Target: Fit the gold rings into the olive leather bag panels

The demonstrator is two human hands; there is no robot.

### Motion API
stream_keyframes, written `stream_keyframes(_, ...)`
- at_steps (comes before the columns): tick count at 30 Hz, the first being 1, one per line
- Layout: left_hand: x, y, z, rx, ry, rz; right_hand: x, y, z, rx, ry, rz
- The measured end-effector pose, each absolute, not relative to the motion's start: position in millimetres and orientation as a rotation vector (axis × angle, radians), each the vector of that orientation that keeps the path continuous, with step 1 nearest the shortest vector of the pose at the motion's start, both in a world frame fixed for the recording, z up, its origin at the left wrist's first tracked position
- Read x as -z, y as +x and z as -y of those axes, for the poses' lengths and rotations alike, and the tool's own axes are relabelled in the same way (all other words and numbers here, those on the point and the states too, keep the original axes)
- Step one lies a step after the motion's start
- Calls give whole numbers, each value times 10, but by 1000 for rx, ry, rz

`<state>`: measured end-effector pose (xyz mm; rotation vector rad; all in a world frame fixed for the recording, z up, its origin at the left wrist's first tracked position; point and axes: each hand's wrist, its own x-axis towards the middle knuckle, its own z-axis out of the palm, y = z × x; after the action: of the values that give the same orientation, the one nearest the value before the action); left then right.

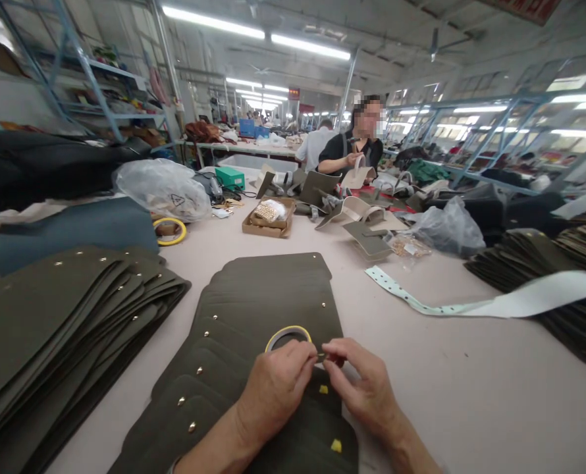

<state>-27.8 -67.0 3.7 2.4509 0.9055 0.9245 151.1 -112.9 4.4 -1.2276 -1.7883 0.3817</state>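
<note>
Overlapping dark olive panels [268, 283] with gold studs along the left side lie in front of me. Over them, my left hand [280, 382] is closed in a pinch beside a yellow-rimmed tape roll [289, 331]. My right hand [365, 388] pinches close to it, thumb and forefinger together. A tiny piece shows between the fingertips of both hands, too small to name. Two yellow bits [336, 446] sit on the panels below my right hand.
Stacked olive panels [76, 316] lie left, more [525, 257] right. A pale dotted strip [436, 308] crosses the right side. Farther back are a cardboard box [268, 227], another tape roll [170, 232], plastic bags [167, 191] and a person [355, 148] holding a beige piece.
</note>
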Motion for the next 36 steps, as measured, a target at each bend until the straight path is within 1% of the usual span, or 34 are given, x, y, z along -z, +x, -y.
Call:
stream_keyframes(8, -17, -275, 683, -908, 2509, -918, -12, 1460, 1121, -345, -1299, 1850)
stream_keyframes(13, 24, -261, 656, -1088, 2560, -865, 19, 1427, 1100, -192, -1300, 1833)
stream_keyframes(17, 71, -251, 612, -1052, 2714, -800, 86, 1409, 1049, -92, -1268, 1806)
stream_keyframes(20, 80, -247, 604, -1062, 2836, -779, 147, 1368, 1034, -269, -1389, 1612)
stream_keyframes(24, 38, -228, 630, -1103, 2913, -786, 140, 1296, 1027, -854, -1447, 1195)
stream_keyframes(26, -3, -217, 652, -1148, 2902, -799, 76, 1266, 1034, -1043, -1409, 1069)
stream_keyframes(29, -76, -214, 690, -1193, 2866, -804, -53, 1236, 1064, -1093, -1360, 991)
stream_keyframes(32, -128, -215, 712, -1157, 2847, -806, -143, 1241, 1083, -1102, -1354, 969)
stream_keyframes(36, -88, -196, 688, -1184, 2835, -787, -83, 1257, 1076, -1164, -1369, 933)
